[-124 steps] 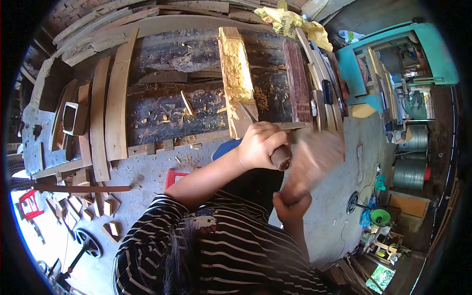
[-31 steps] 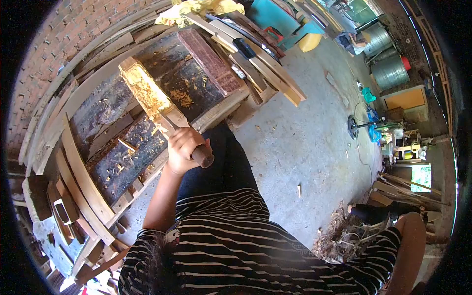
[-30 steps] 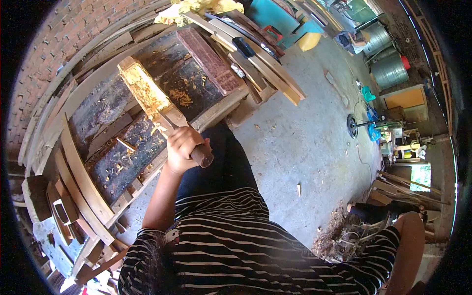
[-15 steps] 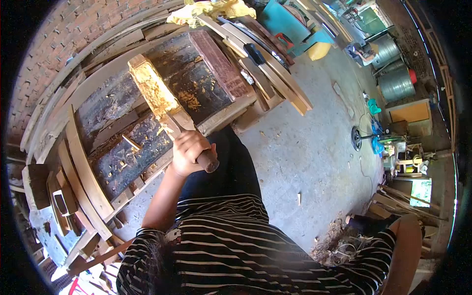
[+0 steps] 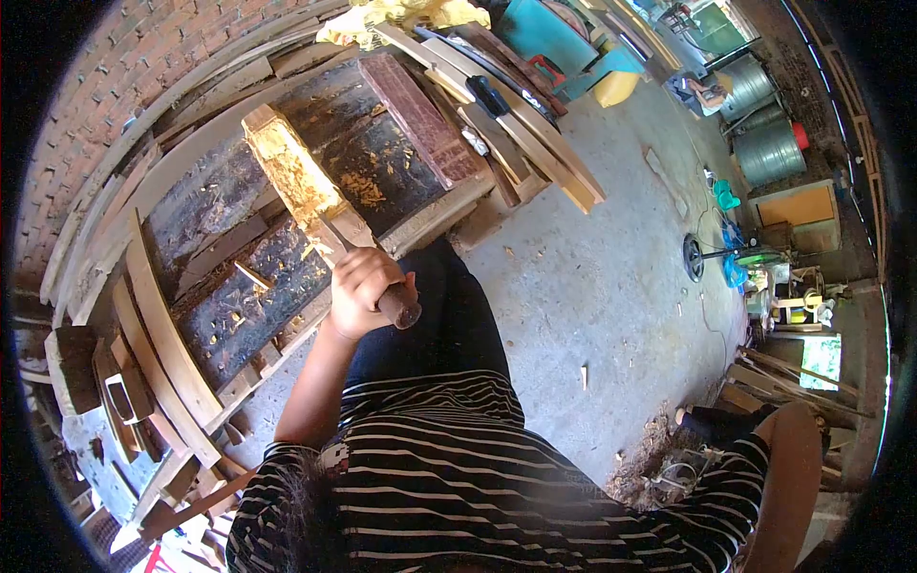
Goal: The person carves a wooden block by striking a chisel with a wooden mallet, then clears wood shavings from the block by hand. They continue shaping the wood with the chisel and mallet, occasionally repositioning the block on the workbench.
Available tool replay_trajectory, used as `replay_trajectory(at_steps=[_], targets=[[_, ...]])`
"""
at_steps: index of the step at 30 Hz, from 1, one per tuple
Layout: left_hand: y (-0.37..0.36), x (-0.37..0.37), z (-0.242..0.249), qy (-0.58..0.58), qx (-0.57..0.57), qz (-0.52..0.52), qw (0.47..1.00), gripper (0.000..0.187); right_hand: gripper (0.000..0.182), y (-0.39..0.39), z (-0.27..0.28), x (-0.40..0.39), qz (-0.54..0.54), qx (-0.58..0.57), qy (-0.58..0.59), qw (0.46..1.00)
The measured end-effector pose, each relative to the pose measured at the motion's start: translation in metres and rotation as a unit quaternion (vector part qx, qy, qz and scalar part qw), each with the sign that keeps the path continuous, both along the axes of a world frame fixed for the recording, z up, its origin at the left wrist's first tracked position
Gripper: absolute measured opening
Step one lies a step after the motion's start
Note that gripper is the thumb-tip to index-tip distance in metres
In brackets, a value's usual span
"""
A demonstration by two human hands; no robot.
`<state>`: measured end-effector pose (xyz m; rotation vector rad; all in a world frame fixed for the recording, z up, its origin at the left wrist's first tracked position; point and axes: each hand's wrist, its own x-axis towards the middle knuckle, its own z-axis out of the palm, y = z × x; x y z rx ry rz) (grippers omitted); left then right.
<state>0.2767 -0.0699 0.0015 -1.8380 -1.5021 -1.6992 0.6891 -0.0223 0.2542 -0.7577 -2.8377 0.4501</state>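
Note:
My left hand (image 5: 360,291) is wrapped round the thick wooden handle of a chisel (image 5: 399,308). The chisel's blade points up and left, against the near end of a yellowish wooden block (image 5: 294,172). The block's upper face is roughly hollowed, and it lies on a dark workbench (image 5: 215,215) among wood chips. At the lower right my right arm (image 5: 788,477) is bent; its hand is out of view.
A reddish-brown plank (image 5: 411,115) lies on the bench, right of the block. Beside it are long boards and a black-handled tool (image 5: 488,96). A blue machine (image 5: 546,38), metal drums (image 5: 769,151) and a person (image 5: 705,95) are farther off. Shavings (image 5: 650,454) litter the floor.
The view has shifted slightly. My left hand still grips the chisel at the block's near end, and my right arm remains bent at the lower right.

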Motion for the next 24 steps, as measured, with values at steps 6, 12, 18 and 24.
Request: replay_trajectory(at_steps=[6,12,18,24], targets=[[-0.002,0.000,0.003,0.004,-0.007,0.004,1.000,0.025,0.034,-0.004,-0.001,0.003,0.008,-0.022,0.021,0.999],[-0.002,0.001,0.003,0.005,-0.014,0.021,1.000,0.024,0.034,-0.007,0.001,0.006,0.017,-0.039,0.041,0.998],[-0.003,0.001,0.002,0.004,-0.018,0.021,1.000,0.024,0.034,-0.010,0.001,0.007,0.024,-0.058,0.062,0.996],[-0.004,0.001,0.000,0.002,-0.020,0.019,1.000,0.024,0.035,-0.015,0.000,0.011,0.028,-0.077,0.084,0.993]])
